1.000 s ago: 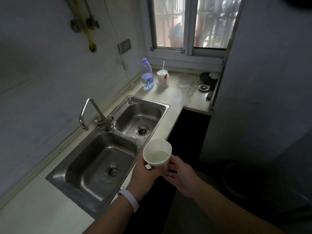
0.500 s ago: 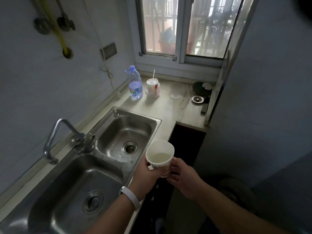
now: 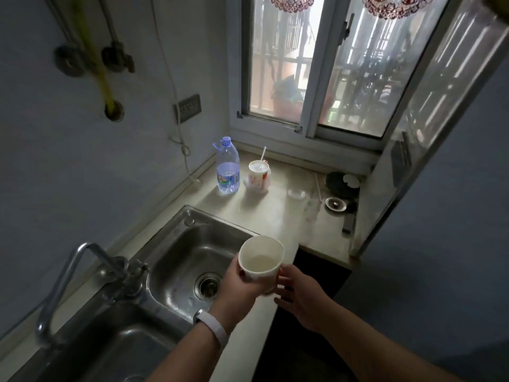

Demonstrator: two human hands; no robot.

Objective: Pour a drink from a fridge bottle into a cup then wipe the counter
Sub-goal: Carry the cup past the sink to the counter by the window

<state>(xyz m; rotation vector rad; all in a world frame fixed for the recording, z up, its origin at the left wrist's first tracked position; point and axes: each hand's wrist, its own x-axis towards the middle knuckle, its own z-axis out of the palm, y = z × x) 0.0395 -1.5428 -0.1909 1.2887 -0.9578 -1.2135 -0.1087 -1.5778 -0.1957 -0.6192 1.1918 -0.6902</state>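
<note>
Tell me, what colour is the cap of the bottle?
Pale blue, almost lilac: the cap on the bottle, shown best in the head view.

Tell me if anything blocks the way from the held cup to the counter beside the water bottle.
Nothing visible does. The left hand holds the cup over the sink rim; the counter beyond is bare up to the bottle and the straw cup at the back.

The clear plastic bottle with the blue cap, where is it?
Head view, left of centre: the clear plastic bottle stands on the pale counter beyond the steel sink, just left of a lidded paper cup.
</note>
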